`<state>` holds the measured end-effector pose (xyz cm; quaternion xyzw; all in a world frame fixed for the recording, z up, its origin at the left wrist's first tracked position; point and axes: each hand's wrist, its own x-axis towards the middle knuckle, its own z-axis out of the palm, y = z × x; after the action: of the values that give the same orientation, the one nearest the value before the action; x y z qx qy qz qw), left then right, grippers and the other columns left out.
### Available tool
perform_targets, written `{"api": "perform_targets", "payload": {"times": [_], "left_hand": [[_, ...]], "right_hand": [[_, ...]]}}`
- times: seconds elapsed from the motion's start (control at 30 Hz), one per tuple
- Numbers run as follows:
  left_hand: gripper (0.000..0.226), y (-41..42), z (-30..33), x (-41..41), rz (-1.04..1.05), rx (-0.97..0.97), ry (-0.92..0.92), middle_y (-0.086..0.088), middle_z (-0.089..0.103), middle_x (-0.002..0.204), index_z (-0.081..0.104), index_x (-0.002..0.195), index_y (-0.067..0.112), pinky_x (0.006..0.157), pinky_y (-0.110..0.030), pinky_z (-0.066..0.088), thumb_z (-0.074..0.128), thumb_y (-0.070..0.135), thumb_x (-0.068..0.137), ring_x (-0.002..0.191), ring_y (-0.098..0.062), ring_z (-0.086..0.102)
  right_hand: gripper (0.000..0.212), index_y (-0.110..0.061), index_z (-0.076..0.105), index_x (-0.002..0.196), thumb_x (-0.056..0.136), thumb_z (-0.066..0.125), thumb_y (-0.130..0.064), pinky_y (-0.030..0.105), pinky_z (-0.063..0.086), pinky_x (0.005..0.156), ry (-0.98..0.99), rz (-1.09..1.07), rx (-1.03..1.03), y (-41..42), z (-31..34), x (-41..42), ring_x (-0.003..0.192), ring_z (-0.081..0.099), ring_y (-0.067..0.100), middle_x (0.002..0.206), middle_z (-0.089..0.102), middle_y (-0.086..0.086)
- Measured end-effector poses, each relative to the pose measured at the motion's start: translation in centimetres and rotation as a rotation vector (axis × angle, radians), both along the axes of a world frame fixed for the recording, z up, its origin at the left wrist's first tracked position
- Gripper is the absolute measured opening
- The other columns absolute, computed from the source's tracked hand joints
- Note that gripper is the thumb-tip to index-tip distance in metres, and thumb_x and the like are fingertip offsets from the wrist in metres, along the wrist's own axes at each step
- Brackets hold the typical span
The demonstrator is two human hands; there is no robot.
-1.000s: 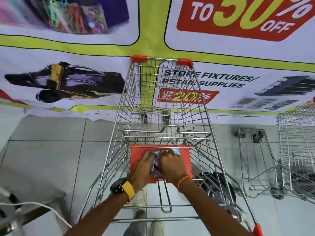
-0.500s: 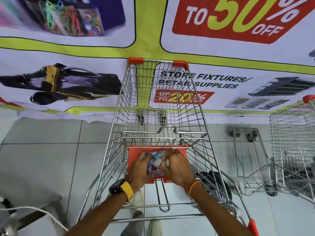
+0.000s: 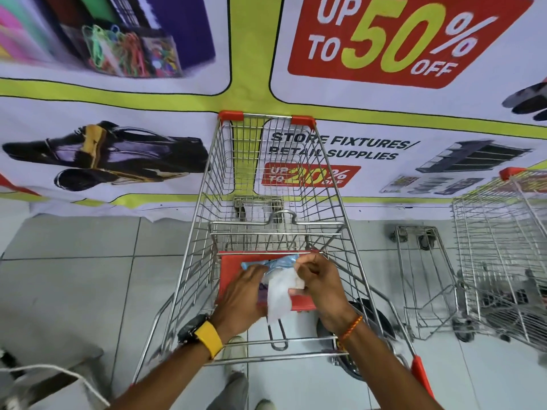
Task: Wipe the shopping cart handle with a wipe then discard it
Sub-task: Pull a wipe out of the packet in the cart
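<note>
A wire shopping cart stands in front of me, its red child-seat flap folded down. On that flap lies a blue wipe packet, pressed down by my left hand. My right hand pinches a white wipe that hangs out of the packet between my two hands. The cart's handle is mostly hidden under my arms; only its red end cap shows at the lower right.
A large sale banner covers the wall right behind the cart. A second wire cart and a low wheeled frame stand at the right. A stool with a white cable is at the lower left. My shoes are under the cart.
Both hands were closed over the packet on the red flap. Now my right hand has drawn a white wipe out of it, and the view has tilted up a little.
</note>
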<state>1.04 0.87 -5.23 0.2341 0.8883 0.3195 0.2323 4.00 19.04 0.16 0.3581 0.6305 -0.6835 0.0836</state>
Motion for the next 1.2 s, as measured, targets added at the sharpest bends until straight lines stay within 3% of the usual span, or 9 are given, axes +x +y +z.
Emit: {"api": "perform_targets", "payload": {"times": [0.17, 0.3, 0.47, 0.57, 0.7, 0.8, 0.9, 1.03, 1.2], "left_hand": [[0.092, 0.4, 4.1, 2.6, 0.168, 0.284, -0.097, 0.007, 0.048, 0.144, 0.030, 0.144, 0.028, 0.101, -0.026, 0.045, 0.085, 0.039, 0.071, 0.120, -0.011, 0.056], [0.051, 0.1, 7.6, 4.7, 0.180, 0.446, 0.107, 0.007, 0.044, 0.136, 0.049, 0.126, 0.028, 0.092, -0.031, 0.055, 0.077, 0.020, 0.083, 0.115, -0.013, 0.058], [0.005, -0.8, 10.7, 8.2, 0.225, 0.493, 0.329, 0.008, 0.052, 0.118, 0.073, 0.087, 0.017, 0.085, -0.004, 0.043, 0.072, 0.012, 0.088, 0.103, 0.008, 0.057], [0.010, -1.7, 12.2, 11.0, 0.253, 0.544, 0.302, 0.009, 0.057, 0.115, 0.078, 0.085, 0.013, 0.083, -0.005, 0.047, 0.069, 0.018, 0.089, 0.101, 0.005, 0.062], [0.004, -2.7, 13.6, 14.3, 0.293, 0.579, 0.222, 0.020, 0.063, 0.109, 0.080, 0.083, 0.017, 0.080, -0.010, 0.053, 0.078, 0.015, 0.080, 0.099, 0.005, 0.065], [0.019, -3.6, 14.6, 16.6, 0.330, 0.578, 0.137, 0.017, 0.063, 0.108, 0.078, 0.084, 0.020, 0.077, -0.017, 0.059, 0.084, 0.005, 0.073, 0.100, 0.000, 0.067], [0.034, -4.9, 15.2, 18.1, 0.352, 0.526, 0.098, 0.008, 0.063, 0.113, 0.074, 0.097, 0.029, 0.076, -0.022, 0.061, 0.082, 0.005, 0.076, 0.096, -0.007, 0.070], [0.038, -6.5, 15.4, 19.5, 0.524, 0.518, -0.088, 0.004, 0.073, 0.096, 0.070, 0.097, 0.029, 0.073, -0.018, 0.059, 0.089, 0.012, 0.068, 0.086, -0.009, 0.072], [0.019, -8.4, 15.2, 20.8, 0.548, 0.478, -0.267, 0.000, 0.080, 0.085, 0.077, 0.082, 0.021, 0.067, -0.018, 0.057, 0.080, 0.003, 0.078, 0.079, -0.016, 0.076]], "right_hand": [[0.012, 0.011, 0.056, 0.111, 0.099, 0.055, 0.009, 0.035, 0.068, 0.060, 0.054, -0.062, -0.086, -0.3, 2.7, 1.1, 0.098, 0.065, 0.035, 0.103, 0.060, 0.021], [0.014, 0.000, 0.059, 0.100, 0.101, 0.049, 0.010, 0.032, 0.067, 0.059, 0.127, -0.064, -0.079, -0.3, 5.0, 2.8, 0.089, 0.062, 0.028, 0.093, 0.055, 0.015], [0.019, -0.004, 0.061, 0.092, 0.102, 0.050, 0.008, 0.030, 0.066, 0.060, 0.194, -0.033, -0.096, 0.1, 7.7, 6.5, 0.072, 0.059, 0.020, 0.086, 0.050, 0.011], [0.022, -0.003, 0.063, 0.090, 0.102, 0.049, 0.008, 0.031, 0.067, 0.062, 0.217, 0.001, -0.134, 0.3, 9.3, 9.4, 0.055, 0.057, 0.009, 0.076, 0.049, 0.008], [0.020, -0.001, 0.068, 0.087, 0.101, 0.055, 0.005, 0.034, 0.068, 0.072, 0.201, 0.064, -0.169, 0.5, 11.0, 13.1, 0.061, 0.053, 0.016, 0.069, 0.048, 0.007], [0.006, -0.005, 0.076, 0.089, 0.093, 0.073, -0.009, 0.031, 0.065, 0.078, 0.124, 0.241, -0.049, 1.2, 12.4, 16.0, 0.080, 0.071, 0.022, 0.084, 0.071, 0.012], [0.021, -0.009, 0.076, 0.099, 0.080, 0.086, -0.009, 0.026, 0.063, 0.070, 0.108, 0.431, 0.206, 1.6, 12.9, 18.3, 0.081, 0.074, 0.014, 0.092, 0.077, 0.003], [0.015, -0.011, 0.077, 0.095, 0.085, 0.076, 0.000, 0.036, 0.062, 0.071, 0.225, 0.475, 0.428, 1.2, 12.6, 20.7, 0.078, 0.070, 0.012, 0.089, 0.076, 0.002], [0.020, -0.012, 0.078, 0.084, 0.095, 0.064, -0.004, 0.031, 0.063, 0.059, 0.195, 0.423, 0.381, 0.4, 12.0, 23.5, 0.072, 0.074, 0.022, 0.082, 0.079, 0.005]]}}
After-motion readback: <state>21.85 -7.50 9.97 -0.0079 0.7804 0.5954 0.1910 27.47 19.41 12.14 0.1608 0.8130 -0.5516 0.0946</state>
